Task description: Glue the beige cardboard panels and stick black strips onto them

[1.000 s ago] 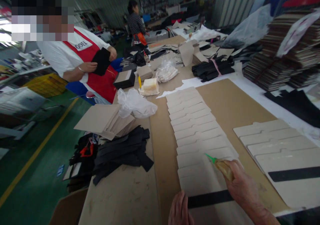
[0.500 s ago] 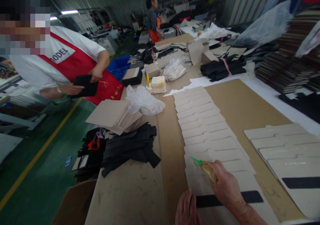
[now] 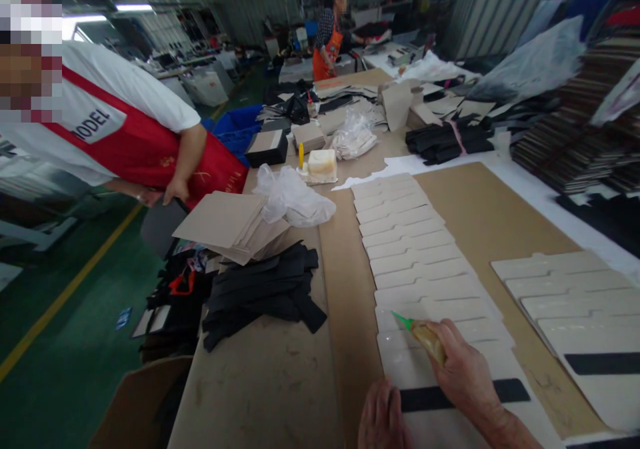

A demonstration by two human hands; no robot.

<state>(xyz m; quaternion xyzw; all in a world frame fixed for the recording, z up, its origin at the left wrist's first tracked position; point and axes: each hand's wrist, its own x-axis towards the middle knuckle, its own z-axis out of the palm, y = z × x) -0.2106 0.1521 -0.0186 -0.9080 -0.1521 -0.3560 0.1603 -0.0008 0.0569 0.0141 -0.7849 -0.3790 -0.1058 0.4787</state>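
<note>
Clenched on a green-tipped glue bottle (image 3: 429, 341), the right hand (image 3: 465, 376) hovers over a row of cards (image 3: 410, 242), the flat left hand (image 3: 383, 419) touching the nearest card's black strip (image 3: 513, 390), with the cards beyond it apparently bare.

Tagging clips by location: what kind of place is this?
Probably a factory workshop for hand-gluing card goods: long worktable with rows of die-cut cards, a heap of black strips, stacked board, an aproned co-worker. The right hand holds a glue bottle.

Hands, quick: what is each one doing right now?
Left hand: open, flat on the card beside the black strip.
Right hand: closed around the green-tipped bottle.
</note>
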